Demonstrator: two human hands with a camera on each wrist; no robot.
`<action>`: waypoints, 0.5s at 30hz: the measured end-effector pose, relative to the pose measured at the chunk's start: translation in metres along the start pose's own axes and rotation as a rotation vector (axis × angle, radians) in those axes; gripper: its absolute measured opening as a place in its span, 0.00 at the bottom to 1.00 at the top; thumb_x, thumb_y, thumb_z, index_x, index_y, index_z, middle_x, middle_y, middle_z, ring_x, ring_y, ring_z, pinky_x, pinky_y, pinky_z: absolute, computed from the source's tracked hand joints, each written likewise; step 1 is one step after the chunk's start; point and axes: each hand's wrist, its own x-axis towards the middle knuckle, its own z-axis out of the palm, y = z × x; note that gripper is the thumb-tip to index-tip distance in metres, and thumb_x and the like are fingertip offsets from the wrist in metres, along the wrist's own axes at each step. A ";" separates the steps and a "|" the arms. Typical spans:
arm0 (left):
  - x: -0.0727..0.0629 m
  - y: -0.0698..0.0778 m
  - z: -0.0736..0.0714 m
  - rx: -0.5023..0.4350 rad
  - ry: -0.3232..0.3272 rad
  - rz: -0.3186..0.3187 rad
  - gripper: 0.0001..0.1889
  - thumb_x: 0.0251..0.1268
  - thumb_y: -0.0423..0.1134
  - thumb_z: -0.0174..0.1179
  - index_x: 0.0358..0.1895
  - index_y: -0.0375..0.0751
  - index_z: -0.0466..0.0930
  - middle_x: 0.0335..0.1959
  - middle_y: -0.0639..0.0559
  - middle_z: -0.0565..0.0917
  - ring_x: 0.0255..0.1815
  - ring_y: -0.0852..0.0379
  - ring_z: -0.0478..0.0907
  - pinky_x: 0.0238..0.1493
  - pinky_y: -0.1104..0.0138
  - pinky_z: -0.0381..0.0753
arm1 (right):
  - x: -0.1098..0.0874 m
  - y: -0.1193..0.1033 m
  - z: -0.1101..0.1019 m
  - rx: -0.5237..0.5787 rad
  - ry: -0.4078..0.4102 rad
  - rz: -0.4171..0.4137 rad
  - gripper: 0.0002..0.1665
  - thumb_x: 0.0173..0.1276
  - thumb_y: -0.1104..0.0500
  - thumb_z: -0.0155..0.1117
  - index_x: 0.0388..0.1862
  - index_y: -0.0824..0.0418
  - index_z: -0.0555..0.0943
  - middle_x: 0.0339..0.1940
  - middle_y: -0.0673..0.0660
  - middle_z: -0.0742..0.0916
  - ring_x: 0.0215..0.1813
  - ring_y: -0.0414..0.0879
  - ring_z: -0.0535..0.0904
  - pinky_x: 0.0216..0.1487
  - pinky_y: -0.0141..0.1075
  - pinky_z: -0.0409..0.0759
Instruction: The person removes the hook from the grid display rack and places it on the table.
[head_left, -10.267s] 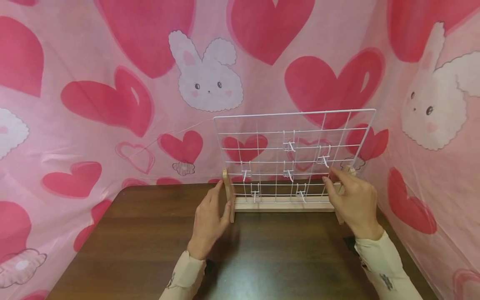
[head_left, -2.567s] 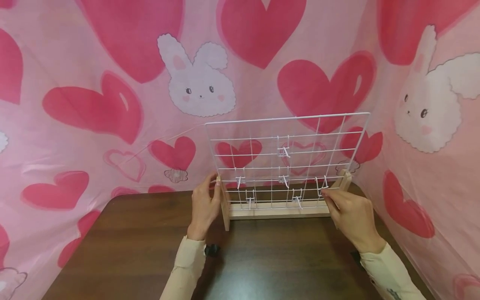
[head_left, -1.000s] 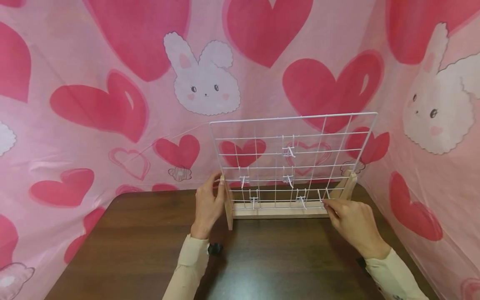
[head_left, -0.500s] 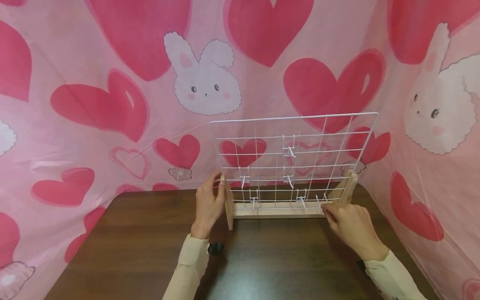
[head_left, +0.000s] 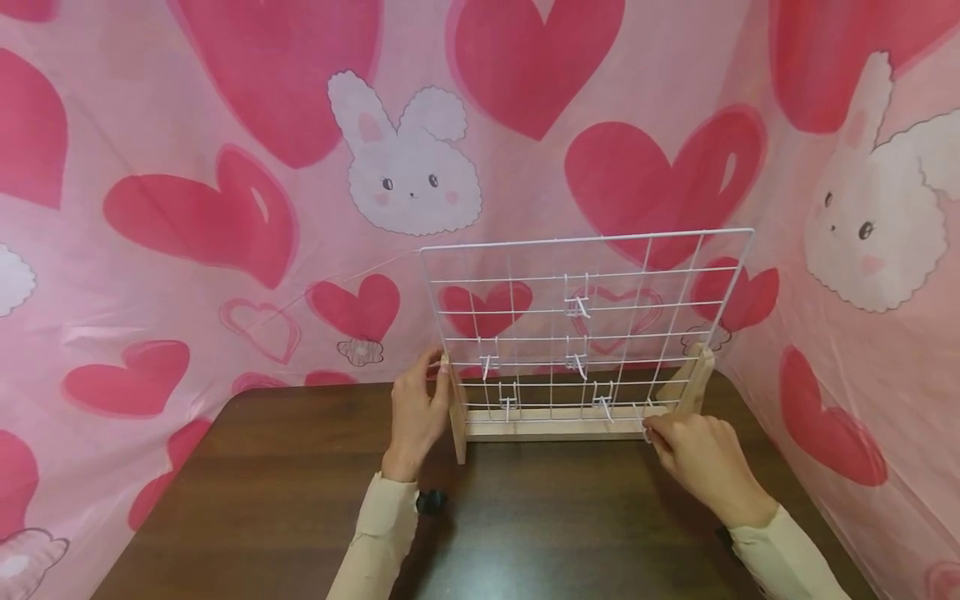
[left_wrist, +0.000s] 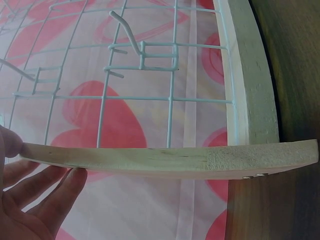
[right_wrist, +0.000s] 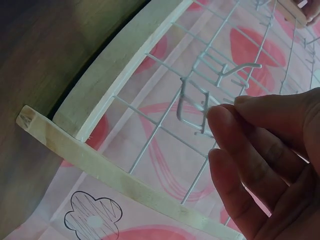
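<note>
A white wire grid panel (head_left: 551,317) stands tilted in a pale wooden stand (head_left: 555,431) on the table. My left hand (head_left: 422,408) grips the upper end of the left wooden upright (left_wrist: 165,160), thumb on one face and fingers on the other. At the grid's lower right, my right hand (head_left: 705,457) pinches a white wire hook (right_wrist: 205,110) between thumb and index finger; its prong is hidden by the fingertips. Several like hooks hang on the grid, among them an upper hook (head_left: 577,307) and a bottom-row hook (head_left: 603,404).
The dark wooden table (head_left: 300,492) extends left of and in front of the stand. A pink cloth (head_left: 247,100) with hearts and rabbits hangs behind and to the right. The right wooden upright (head_left: 699,379) rises just beyond my right hand.
The hook in my right hand has come down from the grid's upper right to its bottom right. My left hand has shifted up to the top of the left upright.
</note>
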 end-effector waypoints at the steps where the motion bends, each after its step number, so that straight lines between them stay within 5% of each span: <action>1: 0.000 0.000 0.000 -0.001 0.002 0.003 0.16 0.78 0.38 0.57 0.62 0.39 0.82 0.55 0.39 0.90 0.49 0.41 0.90 0.52 0.47 0.89 | 0.000 0.000 0.000 -0.001 -0.009 0.002 0.11 0.49 0.65 0.81 0.26 0.54 0.86 0.16 0.51 0.84 0.13 0.46 0.75 0.13 0.43 0.72; 15: 0.000 -0.002 0.001 0.005 0.014 0.018 0.16 0.77 0.37 0.57 0.61 0.36 0.82 0.55 0.38 0.90 0.48 0.41 0.90 0.54 0.46 0.88 | -0.003 0.000 0.003 -0.026 -0.114 0.033 0.15 0.54 0.65 0.78 0.19 0.51 0.80 0.10 0.48 0.77 0.13 0.44 0.70 0.13 0.41 0.64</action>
